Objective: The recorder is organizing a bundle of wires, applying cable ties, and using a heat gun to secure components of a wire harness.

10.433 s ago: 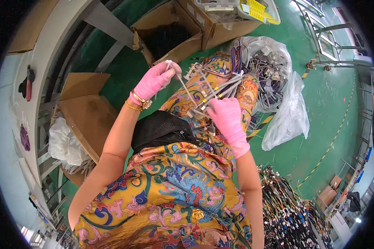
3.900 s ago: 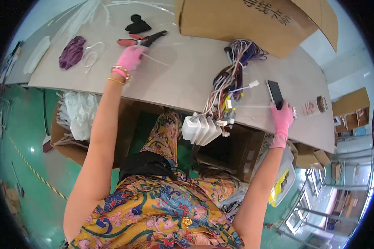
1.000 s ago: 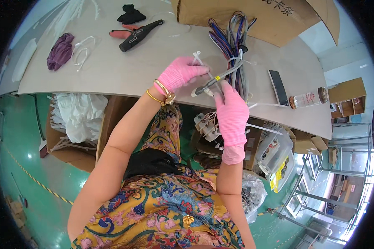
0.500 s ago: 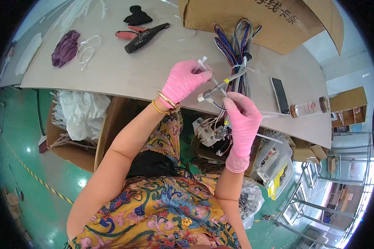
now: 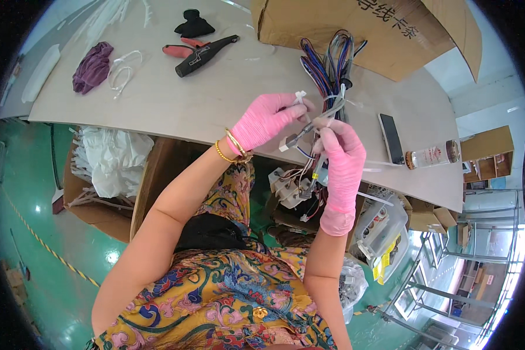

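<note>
My left hand [image 5: 269,119], in a pink glove, is closed in a pinch on a white cable tie [image 5: 300,95]. My right hand [image 5: 343,154], gloved in pink too, is closed with its fingertips on a grey branch of the wire harness [image 5: 319,74]; the fingers partly hide the grip. Between the hands, a white connector [image 5: 286,143] ends that branch. The bundled red, blue, black and grey wires lie looped on the table, tied near the middle. Below the right hand, more wires with white connectors [image 5: 290,188] hang over the table's front edge.
A cardboard box [image 5: 344,35] stands at the back. On the table [image 5: 175,108] lie a black tool with red handles [image 5: 207,53], a purple cloth [image 5: 92,67], a phone [image 5: 391,139] and a glass jar [image 5: 433,155]. Below are a bag-filled carton [image 5: 99,219] and a clear bin [image 5: 385,219].
My left hand has moved slightly right with the cable tie, nearer my right hand. My right fingertips have come up along the harness branch. The white connector has shifted slightly.
</note>
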`<state>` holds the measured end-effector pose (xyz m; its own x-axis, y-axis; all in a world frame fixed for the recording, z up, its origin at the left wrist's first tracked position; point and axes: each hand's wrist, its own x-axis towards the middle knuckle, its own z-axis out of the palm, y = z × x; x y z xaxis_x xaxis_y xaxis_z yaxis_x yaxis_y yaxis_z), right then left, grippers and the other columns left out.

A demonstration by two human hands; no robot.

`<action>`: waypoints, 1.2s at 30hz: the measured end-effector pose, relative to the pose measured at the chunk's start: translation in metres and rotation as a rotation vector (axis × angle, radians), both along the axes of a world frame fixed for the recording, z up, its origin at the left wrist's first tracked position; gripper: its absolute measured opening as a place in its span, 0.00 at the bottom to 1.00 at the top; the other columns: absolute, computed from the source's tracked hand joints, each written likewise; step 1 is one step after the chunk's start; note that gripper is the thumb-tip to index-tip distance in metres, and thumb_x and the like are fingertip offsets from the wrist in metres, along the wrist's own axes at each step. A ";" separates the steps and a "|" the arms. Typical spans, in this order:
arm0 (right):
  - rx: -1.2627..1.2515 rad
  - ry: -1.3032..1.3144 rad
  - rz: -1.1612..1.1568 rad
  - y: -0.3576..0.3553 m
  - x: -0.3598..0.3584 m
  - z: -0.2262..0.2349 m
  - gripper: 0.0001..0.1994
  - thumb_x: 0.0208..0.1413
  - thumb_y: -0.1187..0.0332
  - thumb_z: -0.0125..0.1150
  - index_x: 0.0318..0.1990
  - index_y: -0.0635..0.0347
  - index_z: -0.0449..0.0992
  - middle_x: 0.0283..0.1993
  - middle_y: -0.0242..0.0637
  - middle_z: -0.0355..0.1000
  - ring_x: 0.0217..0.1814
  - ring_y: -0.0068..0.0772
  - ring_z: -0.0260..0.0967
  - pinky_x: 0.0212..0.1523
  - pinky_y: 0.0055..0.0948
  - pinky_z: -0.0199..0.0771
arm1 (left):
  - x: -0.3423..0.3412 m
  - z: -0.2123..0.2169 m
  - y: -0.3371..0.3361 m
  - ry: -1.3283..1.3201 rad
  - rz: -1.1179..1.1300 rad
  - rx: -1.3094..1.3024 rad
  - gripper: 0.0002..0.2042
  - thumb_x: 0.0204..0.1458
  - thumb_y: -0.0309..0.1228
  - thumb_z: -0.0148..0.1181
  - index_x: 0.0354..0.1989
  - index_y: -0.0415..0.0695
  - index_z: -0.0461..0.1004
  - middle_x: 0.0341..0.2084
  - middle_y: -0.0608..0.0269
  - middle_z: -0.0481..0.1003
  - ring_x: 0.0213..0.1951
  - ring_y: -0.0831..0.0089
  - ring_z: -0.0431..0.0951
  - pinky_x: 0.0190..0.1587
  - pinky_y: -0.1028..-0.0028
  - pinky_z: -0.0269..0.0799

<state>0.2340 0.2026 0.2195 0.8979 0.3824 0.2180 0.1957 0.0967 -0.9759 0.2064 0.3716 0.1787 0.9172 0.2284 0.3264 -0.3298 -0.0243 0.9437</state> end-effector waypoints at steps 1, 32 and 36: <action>-0.047 0.072 0.041 0.001 0.000 0.006 0.07 0.55 0.73 0.57 0.39 0.65 0.77 0.31 0.29 0.72 0.28 0.15 0.63 0.31 0.16 0.63 | 0.000 -0.002 0.001 0.000 0.002 0.000 0.11 0.55 0.35 0.57 0.37 0.39 0.78 0.27 0.61 0.77 0.29 0.79 0.74 0.34 0.75 0.70; -0.255 0.023 0.044 0.012 0.006 0.017 0.07 0.55 0.69 0.59 0.35 0.65 0.75 0.26 0.26 0.67 0.26 0.14 0.60 0.29 0.16 0.60 | -0.006 0.006 -0.012 -0.161 0.380 0.965 0.14 0.47 0.29 0.60 0.44 0.48 0.74 0.31 0.59 0.72 0.30 0.58 0.76 0.31 0.66 0.72; -0.065 -0.094 0.009 0.019 0.006 0.002 0.05 0.55 0.74 0.59 0.38 0.64 0.74 0.29 0.27 0.69 0.27 0.14 0.61 0.30 0.16 0.63 | -0.007 0.010 -0.013 -0.144 0.370 1.040 0.14 0.47 0.30 0.60 0.44 0.48 0.73 0.30 0.60 0.72 0.30 0.58 0.75 0.30 0.65 0.72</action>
